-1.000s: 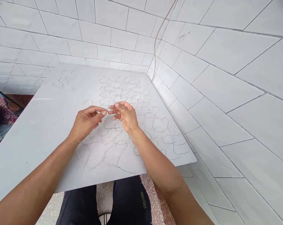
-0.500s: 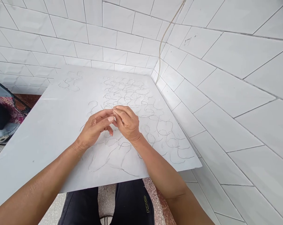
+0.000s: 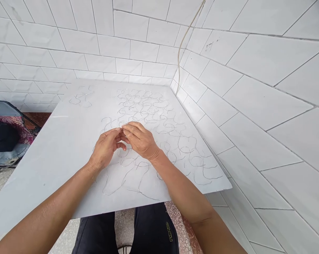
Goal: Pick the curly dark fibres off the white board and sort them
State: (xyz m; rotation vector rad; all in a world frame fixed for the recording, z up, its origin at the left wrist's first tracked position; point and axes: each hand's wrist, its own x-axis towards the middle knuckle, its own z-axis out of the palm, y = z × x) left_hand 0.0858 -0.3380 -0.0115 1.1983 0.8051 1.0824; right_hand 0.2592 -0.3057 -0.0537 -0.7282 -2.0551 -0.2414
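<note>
White tiled wall [image 3: 270, 67] behind & R of white bench [image 3: 50, 151], thin wavy strands [image 3: 172, 127] over bench's R half.
Dk trousers [image 3: 156, 229] below near edge. R hand [image 3: 142, 141] & L hand [image 3: 104, 146] meet at fingertips abv strands. L grip: thumb & fingertips close tog.; R grip: fingers curled, thumb hidden; can't tell if either pinches anything. Smaller strand cluster [image 3: 82, 94] nr far-L corner, well apart from hands.
</note>
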